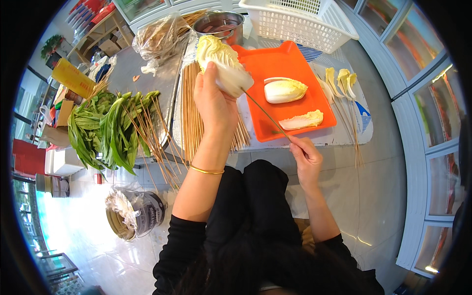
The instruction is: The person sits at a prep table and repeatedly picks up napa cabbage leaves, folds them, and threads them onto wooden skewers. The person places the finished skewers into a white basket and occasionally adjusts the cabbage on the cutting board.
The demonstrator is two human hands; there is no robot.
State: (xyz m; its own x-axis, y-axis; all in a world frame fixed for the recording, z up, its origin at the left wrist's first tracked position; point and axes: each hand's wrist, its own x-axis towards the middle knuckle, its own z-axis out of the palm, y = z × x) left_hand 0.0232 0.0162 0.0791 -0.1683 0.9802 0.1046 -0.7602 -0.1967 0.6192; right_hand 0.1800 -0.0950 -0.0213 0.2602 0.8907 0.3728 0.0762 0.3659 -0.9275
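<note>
My left hand (217, 99) holds up a napa cabbage leaf piece (230, 75), pale at the base and yellow at the frilled top. My right hand (306, 156) pinches the lower end of a thin skewer (266, 113), whose other end meets the cabbage's white base. Below and between them lies an orange plastic tray (254, 127) with a small cabbage heart (285, 90) and a single cabbage leaf (302, 120). Right of the tray rest skewered cabbage leaves (343, 83). A bundle of bare wooden skewers (191, 110) lies left of the tray, partly hidden by my left arm.
Skewered green leafy vegetables (114, 125) lie on the metal table (162, 79) at left. Behind are a plastic bag (160, 35), a steel pot (236, 33) and a white perforated basket (298, 31). A bucket (147, 214) stands on the floor; glass-fronted cabinets line the right.
</note>
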